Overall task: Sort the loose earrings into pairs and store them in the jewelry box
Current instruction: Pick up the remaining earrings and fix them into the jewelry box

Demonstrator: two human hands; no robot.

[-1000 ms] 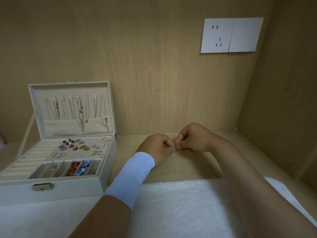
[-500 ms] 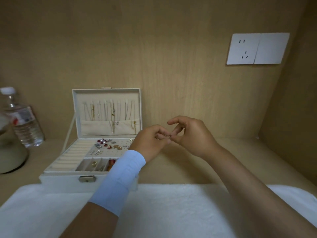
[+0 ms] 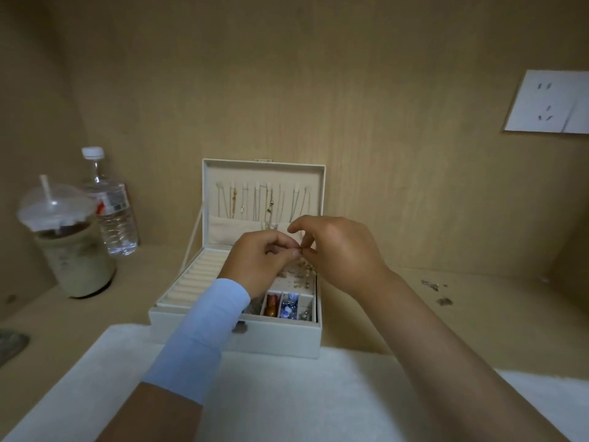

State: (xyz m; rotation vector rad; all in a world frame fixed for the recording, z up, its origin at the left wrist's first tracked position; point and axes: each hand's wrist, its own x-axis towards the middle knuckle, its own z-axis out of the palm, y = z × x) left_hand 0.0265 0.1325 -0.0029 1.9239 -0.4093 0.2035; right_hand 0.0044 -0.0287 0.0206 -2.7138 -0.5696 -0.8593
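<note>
Earring (image 3: 299, 248), a tiny metal piece too small to make out in detail, is held in the air just above the open jewelry box (image 3: 280, 339), which stands mid-shelf with its lid upright against the back wall. Necklaces (image 3: 267, 202) hang inside the lid. The tray has ring rolls (image 3: 194, 279) on its left, a stud panel largely hidden behind the hands, and front compartments holding orange and blue pieces (image 3: 282, 306). Left of the box, well apart from it, stand an iced drink cup (image 3: 76, 260) with dome lid and straw and, behind it, a water bottle (image 3: 111, 212). A few loose earrings (image 3: 433, 285) lie on the wooden shelf (image 3: 510, 314) to the box's right. A white fleecy cloth (image 3: 287, 393) covers the near edge and reaches the box front. The left hand (image 3: 259, 266), its forearm in a light-blue sleeve (image 3: 204, 333) that crosses the box's front latch, has curled fingers and pinches the earring. The right hand (image 3: 341, 253) pinches it from the other side, forefinger arched above, and the two hands' fingertips meet. The widest stretch of shelf lies right of the box, bounded by the side wall, below a wall socket (image 3: 548, 103).
</note>
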